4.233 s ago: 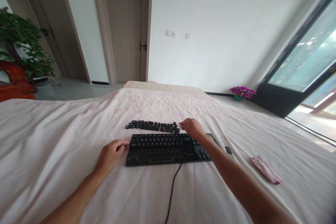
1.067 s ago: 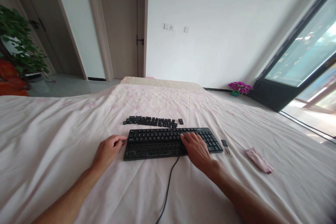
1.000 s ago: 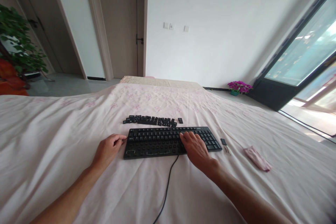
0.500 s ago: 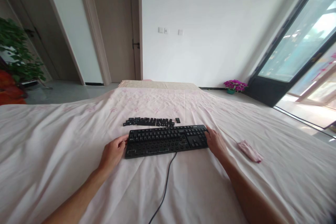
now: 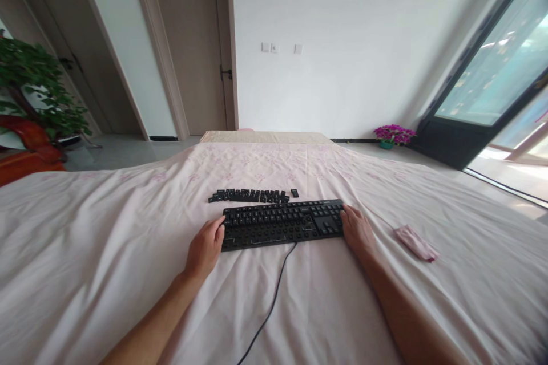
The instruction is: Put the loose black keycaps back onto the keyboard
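A black computer keyboard (image 5: 274, 223) lies on the pale pink cloth, its upper rows and right-hand keys in place and its lower left rows bare of caps. My left hand (image 5: 208, 244) is closed on its left end, fingers curled at the edge. At the opposite end my right hand (image 5: 357, 229) grips the right edge, with the fingertips partly hidden. Just beyond the keyboard, several loose black keycaps (image 5: 248, 195) lie in a cluster, and a single keycap (image 5: 294, 193) sits apart to their right. A black cable (image 5: 273, 302) runs from the near edge toward me.
To the right of my right hand lies a small pink cloth bundle (image 5: 416, 243). The pink patterned cloth (image 5: 329, 308) has folds throughout. Farther off are a pot of magenta flowers (image 5: 393, 135), a leafy plant (image 5: 38, 85) and a red wooden chair (image 5: 32, 148).
The whole view has shifted slightly, so things appear a little farther right. My left hand now sits closer against the keyboard's left end, and the keyboard looks slightly straighter.
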`<state>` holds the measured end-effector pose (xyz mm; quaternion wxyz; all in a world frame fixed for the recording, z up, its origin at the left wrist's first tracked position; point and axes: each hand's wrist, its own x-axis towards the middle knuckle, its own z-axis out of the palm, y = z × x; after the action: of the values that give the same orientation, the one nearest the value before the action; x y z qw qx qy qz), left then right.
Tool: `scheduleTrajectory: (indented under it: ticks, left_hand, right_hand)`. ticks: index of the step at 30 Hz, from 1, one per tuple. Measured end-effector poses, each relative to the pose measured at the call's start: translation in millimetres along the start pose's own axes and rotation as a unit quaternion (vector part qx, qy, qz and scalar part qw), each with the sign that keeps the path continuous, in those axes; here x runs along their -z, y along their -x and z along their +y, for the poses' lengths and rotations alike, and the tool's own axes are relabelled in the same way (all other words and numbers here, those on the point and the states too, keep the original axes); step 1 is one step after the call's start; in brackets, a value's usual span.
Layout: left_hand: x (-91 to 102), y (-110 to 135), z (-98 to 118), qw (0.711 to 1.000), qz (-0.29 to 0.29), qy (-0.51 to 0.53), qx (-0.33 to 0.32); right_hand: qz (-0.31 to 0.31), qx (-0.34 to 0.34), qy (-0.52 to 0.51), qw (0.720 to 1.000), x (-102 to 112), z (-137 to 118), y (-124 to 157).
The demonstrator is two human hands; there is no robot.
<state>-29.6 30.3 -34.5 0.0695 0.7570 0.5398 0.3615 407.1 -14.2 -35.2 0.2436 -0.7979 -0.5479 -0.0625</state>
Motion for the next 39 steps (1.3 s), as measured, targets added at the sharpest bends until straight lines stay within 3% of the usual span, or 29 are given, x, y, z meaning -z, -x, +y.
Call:
scheduleTrajectory:
  ticks: [3, 8, 16, 24, 28, 33, 37, 39]
  left_hand:
    - [-3.3, 1.9, 6.1, 0.993, 0.002, -0.057, -0.099]
    - [-3.9, 3.6, 12.5, 0.964, -0.056, -0.155, -0.207]
    - [-9.1, 6.6, 19.6, 0.947, -0.079, -0.181, -0.252]
    - [1.6, 2.8, 27.1, 0.940, -0.141, -0.099, -0.293]
    - [4.3, -0.2, 22.9, 0.951, -0.148, 0.005, -0.271]
    - [3.2, -4.1, 14.5, 0.976, -0.084, 0.136, -0.151]
    - [0.4, -11.1, 2.1, 0.991, -0.015, 0.128, -0.040]
    - [-1.5, -14.9, -4.7, 0.993, -0.007, 0.115, 0.003]
  right_hand:
    - [-0.002, -0.001, 0.008, 1.000, 0.4, -0.6, 0.8]
    - [-0.004, 0.006, 0.023, 1.000, 0.0, -1.2, 1.3]
    - [-0.014, 0.008, 0.040, 0.999, -1.4, -1.7, -0.5]
    - [-0.020, -0.002, 0.033, 0.999, 0.9, -1.6, 0.1]
    - [-0.019, 0.009, 0.018, 1.000, -3.9, 5.4, -2.3]
    - [-0.014, 0.012, -0.016, 1.000, -6.1, 10.2, -3.6]
    - [0.007, 0.022, -0.058, 0.998, -4.0, 11.0, -4.2]
    - [0.016, 0.017, -0.076, 0.997, -3.6, 12.4, -5.1]
